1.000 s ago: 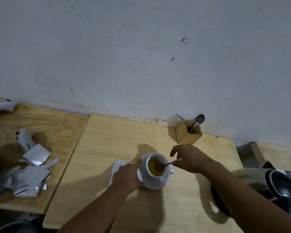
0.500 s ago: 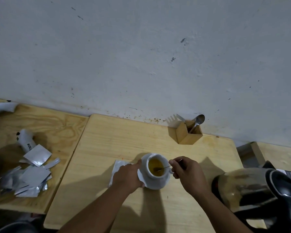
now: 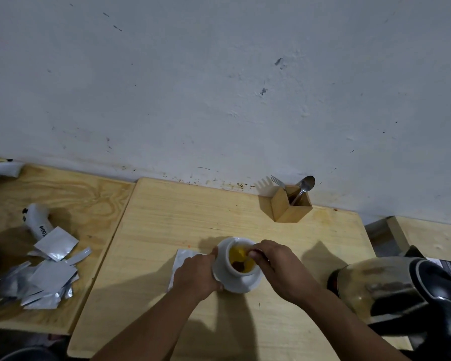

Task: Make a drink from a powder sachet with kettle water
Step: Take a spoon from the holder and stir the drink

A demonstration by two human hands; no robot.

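A white cup [image 3: 235, 276] of yellow-orange drink stands on a white saucer [image 3: 253, 282] in the middle of the wooden table [image 3: 167, 217]. My left hand [image 3: 195, 276] grips the saucer's left edge. My right hand [image 3: 276, 267] is over the cup's right rim, fingers pinched on a thin spoon whose bowl dips into the drink; the handle is mostly hidden by my fingers. A torn silver sachet [image 3: 182, 257] lies flat just left of the cup, partly under my left hand. A steel and black kettle [image 3: 399, 290] stands at the right.
A wooden cutlery holder [image 3: 292, 207] with a fork and spoon stands by the wall. On the left table [image 3: 76, 194] lies a heap of silver sachets [image 3: 39, 277] and a white handle-shaped object [image 3: 38, 221]. The wall runs close behind.
My right hand has moved left and closer over the cup with the spoon, swinging it round in the drink. My left hand stays on the saucer. The view has shifted slightly.
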